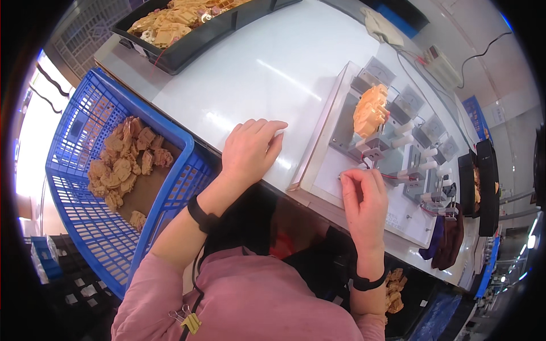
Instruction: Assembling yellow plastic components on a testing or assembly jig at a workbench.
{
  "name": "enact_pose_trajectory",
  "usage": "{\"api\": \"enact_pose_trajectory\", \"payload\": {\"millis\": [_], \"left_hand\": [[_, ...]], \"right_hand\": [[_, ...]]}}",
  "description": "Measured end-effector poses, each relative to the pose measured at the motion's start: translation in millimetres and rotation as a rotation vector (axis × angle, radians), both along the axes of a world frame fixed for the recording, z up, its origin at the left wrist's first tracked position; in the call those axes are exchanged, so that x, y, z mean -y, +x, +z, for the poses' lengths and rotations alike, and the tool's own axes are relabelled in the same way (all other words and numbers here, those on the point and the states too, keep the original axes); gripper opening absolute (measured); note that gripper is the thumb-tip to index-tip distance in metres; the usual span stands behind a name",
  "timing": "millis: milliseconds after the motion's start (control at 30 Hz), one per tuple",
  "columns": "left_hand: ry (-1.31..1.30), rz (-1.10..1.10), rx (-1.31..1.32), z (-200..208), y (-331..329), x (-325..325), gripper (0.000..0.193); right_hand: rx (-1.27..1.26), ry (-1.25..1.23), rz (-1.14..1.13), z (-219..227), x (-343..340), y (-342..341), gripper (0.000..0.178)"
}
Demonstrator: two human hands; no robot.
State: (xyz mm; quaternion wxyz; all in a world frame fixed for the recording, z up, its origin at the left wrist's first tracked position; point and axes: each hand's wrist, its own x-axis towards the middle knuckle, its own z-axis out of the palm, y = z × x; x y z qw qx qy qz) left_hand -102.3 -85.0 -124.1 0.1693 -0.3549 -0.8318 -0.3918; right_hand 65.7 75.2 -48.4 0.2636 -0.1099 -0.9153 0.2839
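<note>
My left hand (253, 148) hovers or rests at the white table's near edge, fingers loosely bent and thumb apart, holding nothing. To its right stands a test fixture (313, 170), a white-topped box with grey clamps and white-handled levers. An orange plastic moulded part (371, 111) sits in the fixture's far-left station. My right hand (364, 196) is over the fixture's near-left face, thumb and index finger pinched together. A small shiny metal bit shows at the fingertips; its kind is too small to tell. Red and black wires run beside that hand.
A blue plastic basket (190, 165) with brown moulded parts (122, 165) stands left of the table. At the far left a black tray (170, 65) holds orange parts. Several meters (406, 101) line the fixture's back. Dark cloths (449, 241) hang at the right.
</note>
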Motion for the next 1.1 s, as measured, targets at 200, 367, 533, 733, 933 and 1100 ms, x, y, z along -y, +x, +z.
{"api": "enact_pose_trajectory", "payload": {"millis": [200,367,533,733,933,1100], "left_hand": [[0.005,0.003,0.004,1,0,2,0.018],[0.018,0.026,-0.031,-4,-1,3,0.017],[0.046,0.002,-0.021,-2,3,-4,0.015],[0.023,0.029,-0.029,-4,2,2,0.015],[0.029,0.024,-0.03,-3,2,1,0.014],[0.015,0.031,-0.045,-3,2,0,0.013]], "right_hand": [[-0.03,0.006,-0.003,-5,1,-2,0.007],[-0.004,-0.011,0.011,-4,3,-2,0.007],[0.052,0.051,-0.07,3,1,3,0.005],[0.102,-0.095,-0.072,4,7,-4,0.005],[0.065,-0.072,-0.079,1,7,-2,0.005],[0.041,-0.047,-0.069,-1,6,-1,0.006]]}}
